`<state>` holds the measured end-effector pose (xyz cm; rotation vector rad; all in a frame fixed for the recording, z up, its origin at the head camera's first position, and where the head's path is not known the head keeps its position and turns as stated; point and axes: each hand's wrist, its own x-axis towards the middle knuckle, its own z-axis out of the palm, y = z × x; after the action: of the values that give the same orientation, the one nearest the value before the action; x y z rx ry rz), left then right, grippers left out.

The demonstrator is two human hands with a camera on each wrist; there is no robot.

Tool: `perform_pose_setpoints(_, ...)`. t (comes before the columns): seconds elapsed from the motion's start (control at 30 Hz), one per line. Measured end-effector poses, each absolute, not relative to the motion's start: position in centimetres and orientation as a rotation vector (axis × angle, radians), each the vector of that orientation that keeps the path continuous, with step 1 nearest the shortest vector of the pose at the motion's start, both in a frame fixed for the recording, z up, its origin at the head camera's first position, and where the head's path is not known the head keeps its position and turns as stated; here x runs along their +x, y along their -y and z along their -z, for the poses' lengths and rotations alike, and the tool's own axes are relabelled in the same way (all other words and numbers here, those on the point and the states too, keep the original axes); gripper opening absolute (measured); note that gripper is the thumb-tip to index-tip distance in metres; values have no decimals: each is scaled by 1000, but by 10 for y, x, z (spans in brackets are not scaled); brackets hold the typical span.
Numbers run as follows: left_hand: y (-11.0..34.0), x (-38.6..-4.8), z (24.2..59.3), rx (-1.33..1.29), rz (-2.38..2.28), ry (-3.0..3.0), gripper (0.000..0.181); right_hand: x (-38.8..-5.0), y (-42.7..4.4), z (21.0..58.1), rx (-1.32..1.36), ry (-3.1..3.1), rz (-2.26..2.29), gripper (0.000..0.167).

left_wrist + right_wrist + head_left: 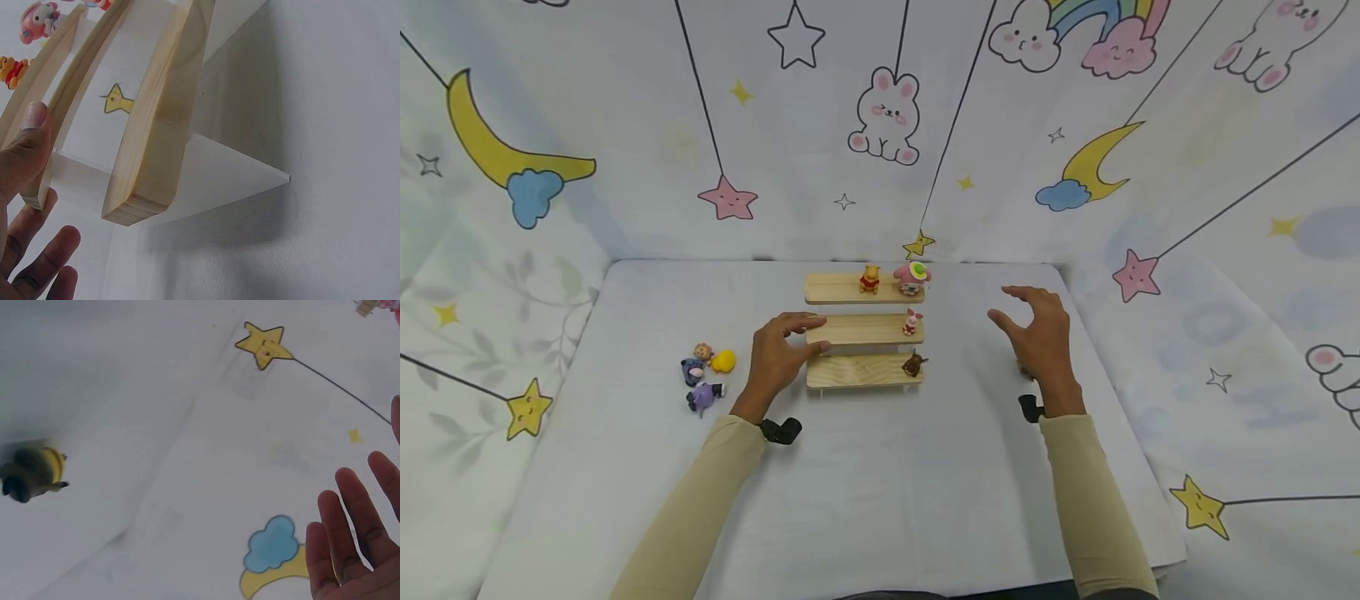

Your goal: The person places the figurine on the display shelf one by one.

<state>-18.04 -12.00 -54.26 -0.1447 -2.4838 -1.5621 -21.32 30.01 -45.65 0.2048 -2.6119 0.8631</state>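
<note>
A three-tier wooden display shelf (pixel 865 329) with pale planks stands at the middle of the table. My left hand (pixel 777 357) grips the left end of its middle plank, thumb on one side and fingers on the other. On the top plank are a bear figurine in a red shirt (pixel 869 280) and a pink-hooded figurine (pixel 911 279). A small pink-and-white figurine (pixel 912 322) stands on the middle plank, and a brown figurine (pixel 913 363) on the bottom one. Right of the shelf, my right hand (pixel 1043 337) is raised with fingers spread, holding nothing.
Left of the shelf lie several figurines, among them a yellow one (pixel 723 361) and a purple one (pixel 703 397). A dark figurine with a yellow band (pixel 37 472) lies on the white table (pixel 880 500), mostly behind my right hand in the head view. Printed cloth walls (pixel 647 100) surround the table.
</note>
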Motion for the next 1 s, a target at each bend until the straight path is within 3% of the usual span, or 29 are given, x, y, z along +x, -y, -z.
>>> perform_pose_setpoints(0.27, 120, -182, 539, -136, 1554, 2482, 45, -198, -348, 474, 32, 2601, -896, 40)
perform_pose_setpoints(0.47, 120, -182, 538, -137, 1563, 2473, 45, -185, -373, 480, -174, 2715, -889, 46)
perform_pose_setpoints(0.7, 120, -181, 538, -131, 1573, 2478, 45, -178, -382, 499, -259, 2920, -908, 49)
perform_pose_setpoints(1.0, 119, -179, 540, -117, 1582, 2489, 47, -180, -383, 532, -254, 2978, -877, 37)
